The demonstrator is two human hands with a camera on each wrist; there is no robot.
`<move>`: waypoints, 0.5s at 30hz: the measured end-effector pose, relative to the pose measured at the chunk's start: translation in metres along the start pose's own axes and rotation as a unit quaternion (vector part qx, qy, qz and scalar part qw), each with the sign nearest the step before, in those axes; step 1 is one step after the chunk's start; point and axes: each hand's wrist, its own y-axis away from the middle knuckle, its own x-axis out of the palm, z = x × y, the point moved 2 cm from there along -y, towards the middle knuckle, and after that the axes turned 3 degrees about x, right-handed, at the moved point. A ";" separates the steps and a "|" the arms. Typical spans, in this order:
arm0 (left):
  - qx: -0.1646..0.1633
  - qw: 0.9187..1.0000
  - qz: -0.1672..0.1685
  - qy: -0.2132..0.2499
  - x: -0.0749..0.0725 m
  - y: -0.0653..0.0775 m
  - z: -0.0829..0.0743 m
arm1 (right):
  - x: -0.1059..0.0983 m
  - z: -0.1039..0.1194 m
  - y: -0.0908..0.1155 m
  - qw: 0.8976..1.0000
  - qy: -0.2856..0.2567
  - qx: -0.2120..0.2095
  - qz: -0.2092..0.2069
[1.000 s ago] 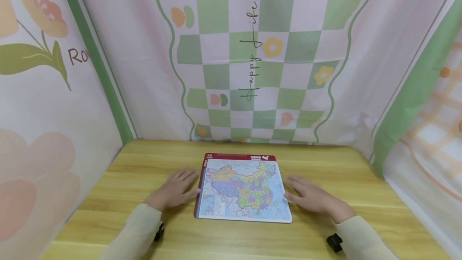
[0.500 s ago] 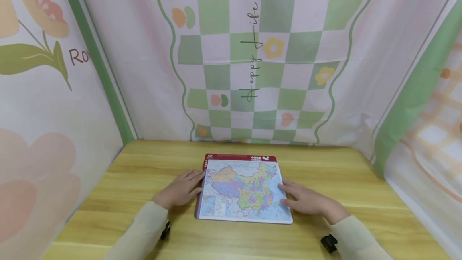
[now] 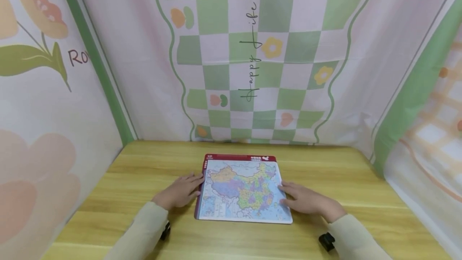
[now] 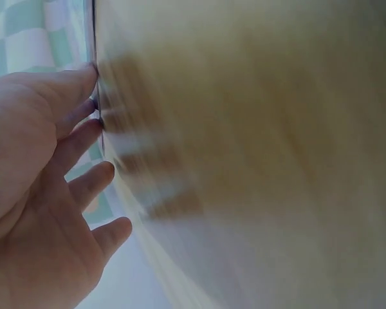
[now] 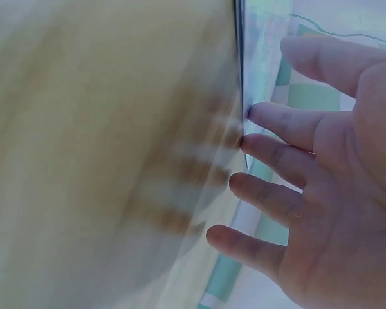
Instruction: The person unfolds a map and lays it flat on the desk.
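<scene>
A flat map board (image 3: 242, 191) with a dark red border along its top and left sides lies on the wooden table in the head view. At its left edge is my left hand (image 3: 179, 191), fingers extended, with fingertips touching the border. My right hand (image 3: 306, 200) reaches in from the other side, its fingertips at the right edge, a little over the map's blue margin. In the left wrist view the thumb and some fingertips of the left hand (image 4: 51, 167) meet the thin edge. The right hand (image 5: 334, 167) has its fingers spread in the right wrist view, two fingertips against the edge.
The wooden table (image 3: 144, 167) extends around the board. Behind it hangs a checked curtain (image 3: 252, 59), with more printed cloth (image 3: 39, 103) at the left and right sides. A black wrist device (image 3: 326, 242) shows below the right sleeve.
Both hands have moved inward from beside the map board and now touch its two sides. During the last half second they have barely moved. The board lies nearly where it was.
</scene>
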 end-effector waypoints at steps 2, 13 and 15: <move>-0.006 1.000 0.003 0.006 0.000 0.000 0.000 | -0.001 0.001 -0.001 1.000 0.002 0.006 0.001; 0.030 1.000 -0.004 -0.001 -0.004 0.006 -0.008 | -0.007 0.005 -0.011 1.000 0.022 0.020 0.002; 0.036 0.999 -0.007 -0.008 -0.003 0.006 -0.008 | -0.009 0.005 -0.014 1.000 0.023 0.020 -0.001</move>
